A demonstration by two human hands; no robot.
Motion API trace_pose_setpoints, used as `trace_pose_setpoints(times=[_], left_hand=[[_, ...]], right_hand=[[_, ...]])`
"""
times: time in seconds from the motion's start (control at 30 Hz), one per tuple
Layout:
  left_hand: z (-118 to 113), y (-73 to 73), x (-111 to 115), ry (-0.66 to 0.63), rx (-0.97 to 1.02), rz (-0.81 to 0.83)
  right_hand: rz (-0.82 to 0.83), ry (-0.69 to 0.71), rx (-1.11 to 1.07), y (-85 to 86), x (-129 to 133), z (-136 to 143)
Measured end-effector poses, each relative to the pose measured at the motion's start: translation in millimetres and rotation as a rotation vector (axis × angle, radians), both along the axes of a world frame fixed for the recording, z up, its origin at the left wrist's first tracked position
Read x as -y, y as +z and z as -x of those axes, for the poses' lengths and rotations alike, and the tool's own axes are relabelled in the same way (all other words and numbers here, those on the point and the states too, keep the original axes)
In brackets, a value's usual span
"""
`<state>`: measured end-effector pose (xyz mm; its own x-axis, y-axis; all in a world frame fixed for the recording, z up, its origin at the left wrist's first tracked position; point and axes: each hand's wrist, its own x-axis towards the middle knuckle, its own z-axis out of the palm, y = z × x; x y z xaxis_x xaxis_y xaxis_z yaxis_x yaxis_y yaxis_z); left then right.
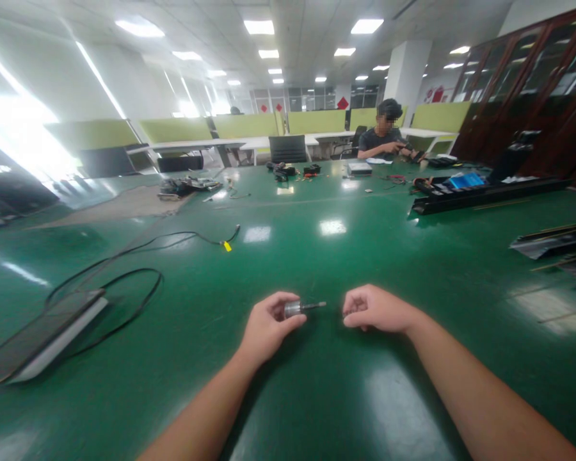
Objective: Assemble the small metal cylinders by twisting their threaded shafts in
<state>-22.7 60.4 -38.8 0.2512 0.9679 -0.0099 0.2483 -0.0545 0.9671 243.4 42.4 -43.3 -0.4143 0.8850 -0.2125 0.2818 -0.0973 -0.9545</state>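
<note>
At the far left of the green table (182,371) lies a flat, dark-topped device (45,336), with a black cable (162,276) looping beside it and a yellow tag (227,246) near the cable's end. Beyond them, a pile of mixed parts (180,187) sits towards the back. Near the middle, the person's left hand (267,325) pinches a silvery cylinder (292,309) between thumb and fingers, just above the table; a thin shaft (314,305) sticks out of it towards the right. Cylinder and shaft appear joined, so that much looks done, yet the shaft's tip is bare and nothing bridges the gap to the other hand; how much is left cannot be judged from this view. The right hand (375,309) is apart from the tip, its fingers curled in against the thumb; whether they pinch something small, I cannot tell. Further back, a co-worker (381,137) sits at the table's far side, and at the right lies a long black tray (444,205) with a blue item (466,180) in it.
</note>
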Motion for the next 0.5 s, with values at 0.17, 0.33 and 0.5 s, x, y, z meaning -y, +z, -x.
trace_pose_setpoints(times=[0.17, 0.33, 0.5], left_hand=[[3, -4.4, -1, 0.123, 0.15, -0.016], [23, 13.1, 9, 0.243, 0.168, 0.027], [100, 34.3, 35, 0.411, -0.122, -0.12]], right_hand=[[-0.044, -0.028, -0.036, -6.7, -4, 2], [-0.064, -0.03, -0.047, -6.7, -5, 6], [-0.08, -0.019, -0.046, -5.0, -4, 11]])
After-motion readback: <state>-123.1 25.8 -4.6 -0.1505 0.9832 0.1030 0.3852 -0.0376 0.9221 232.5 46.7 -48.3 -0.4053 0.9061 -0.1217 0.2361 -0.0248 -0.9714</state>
